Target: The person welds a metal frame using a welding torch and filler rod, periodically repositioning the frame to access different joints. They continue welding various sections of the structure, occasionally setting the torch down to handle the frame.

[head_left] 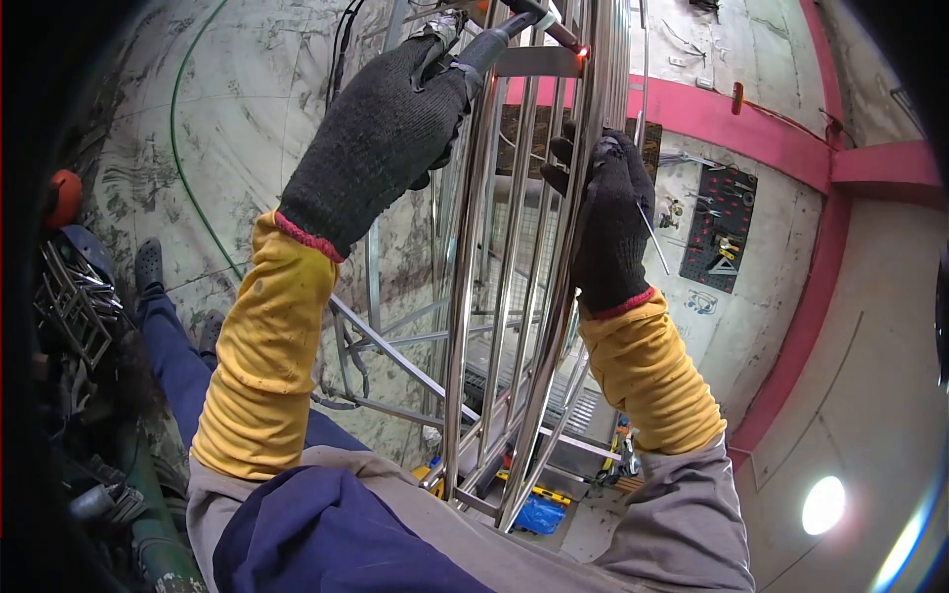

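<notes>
My left hand (386, 138), in a black knit glove, is closed around the dark handle of a welding torch (484, 49). The torch head reaches right to a small glowing spot on a shiny metal tube frame (509, 247), near a flat crosspiece (539, 62). Below that glow, my right hand (613, 217), gloved the same way, lies against the frame's right-hand tubes, its fingertips partly behind them. A thin metal rod (652, 239) sticks out of the right hand and slants toward the glow; the glove hides its middle. Yellow sleeve covers (267, 346) are on both forearms.
A green hose (176, 128) runs along the stained surface at left. Metal pieces (84, 296) are heaped at the far left, near a foot in a clog (148, 265). A tool board (720, 227) and pink beams (791, 158) are at right. A blue object (539, 516) lies below the frame.
</notes>
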A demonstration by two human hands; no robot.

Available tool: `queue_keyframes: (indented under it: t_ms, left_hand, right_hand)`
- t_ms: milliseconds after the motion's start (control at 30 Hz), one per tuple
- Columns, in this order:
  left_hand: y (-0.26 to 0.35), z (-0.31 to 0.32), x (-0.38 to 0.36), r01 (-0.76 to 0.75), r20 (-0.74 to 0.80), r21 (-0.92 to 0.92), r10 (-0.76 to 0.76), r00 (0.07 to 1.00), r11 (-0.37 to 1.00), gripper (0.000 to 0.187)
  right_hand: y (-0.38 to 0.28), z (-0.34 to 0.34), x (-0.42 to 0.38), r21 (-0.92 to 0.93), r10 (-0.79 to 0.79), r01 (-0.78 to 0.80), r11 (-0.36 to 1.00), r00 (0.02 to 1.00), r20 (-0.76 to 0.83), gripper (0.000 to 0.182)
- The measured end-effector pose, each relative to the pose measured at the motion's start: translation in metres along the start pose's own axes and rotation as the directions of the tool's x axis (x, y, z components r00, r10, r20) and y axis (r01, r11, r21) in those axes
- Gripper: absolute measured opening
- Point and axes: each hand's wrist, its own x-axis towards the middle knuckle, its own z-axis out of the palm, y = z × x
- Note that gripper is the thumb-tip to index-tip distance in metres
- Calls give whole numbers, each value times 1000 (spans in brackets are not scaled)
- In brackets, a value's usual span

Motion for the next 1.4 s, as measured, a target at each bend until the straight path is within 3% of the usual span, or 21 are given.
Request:
queue_keyframes:
  t_ms: [267,367,467,533,600,767,833,967,1033,1067,1167,1267,1333,1400]
  left_hand:
    - [0,1,3,30,16,14,-30,999,999,35]
    - [-1,0,3,43,31,-12,-43,999,999,35]
    - [1,-1,3,56,41,-34,-54,998,998,37]
    - [2,0,1,71,34,-42,-69,997,997,36]
    - [-1,1,0,37,0,23,-37,999,999,35]
    - [-2,0,0,16,17,0,-16,1000,1000,37]
    - [0,2,-2,37,-11,12,-36,999,999,36]
    - [0,2,-1,70,2,-2,-70,998,998,35]
    - [1,1,-2,11,16,-17,-11,1000,1000,35]
    - [-3,0,3,-23,34,-26,24,999,999,36]
    - [-7,-1,6,-31,63,-27,33,997,999,36]
    - [-7,0,5,-26,36,-46,28,999,999,36]
    - [-3,0,1,24,3,26,-24,1000,999,37]
    - [-4,-1,1,-33,1,12,33,999,999,38]
  right_hand:
    - [8,-1,3,47,13,-11,999,999,-42,31]
    - [11,-5,2,46,-55,52,998,997,52,33]
    - [12,-5,4,95,0,-1,995,1000,9,35]
    - [13,-5,2,7,-120,120,993,992,33,30]
    - [5,-1,1,54,-2,3,999,1000,-16,26]
    - [1,1,0,30,8,-7,1000,1000,-17,25]
    - [-2,2,-2,0,34,-34,999,999,-30,38]
    - [-1,1,-1,2,55,-55,998,998,-27,38]
    - [7,-3,-1,111,-2,0,994,1000,15,29]
    - [9,-4,0,34,-65,64,997,997,39,30]
    - [11,-5,0,64,-7,5,998,1000,28,30]
    - [10,-3,-1,17,-115,115,993,993,21,29]
    - [1,1,-1,16,19,-18,1000,1000,-17,29]
    - [0,1,0,14,17,-16,1000,1000,-25,28]
